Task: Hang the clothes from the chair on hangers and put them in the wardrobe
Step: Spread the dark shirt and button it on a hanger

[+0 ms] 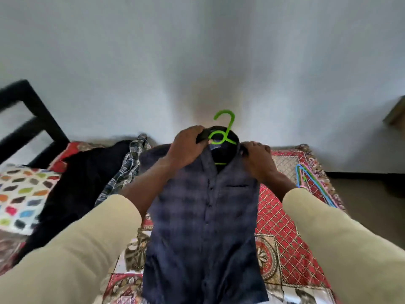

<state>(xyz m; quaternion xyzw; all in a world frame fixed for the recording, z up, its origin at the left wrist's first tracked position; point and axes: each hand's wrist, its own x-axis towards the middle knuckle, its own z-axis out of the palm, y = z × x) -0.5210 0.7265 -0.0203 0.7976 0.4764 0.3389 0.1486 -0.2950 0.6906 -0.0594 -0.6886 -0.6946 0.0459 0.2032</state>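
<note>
Shirt [203, 207] collar gripped by left hand [186, 148] and right hand [258, 159].

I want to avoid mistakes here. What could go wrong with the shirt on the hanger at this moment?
The dark shirt hangs open at the collar, so it may slide off the green hanger when lifted. The left hand and right hand grip only the collar, so one shoulder may slip.

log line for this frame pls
stage: shirt on hanger | dark checked shirt on green hanger | left hand, right hand grip collar | spare hangers on bed
</note>
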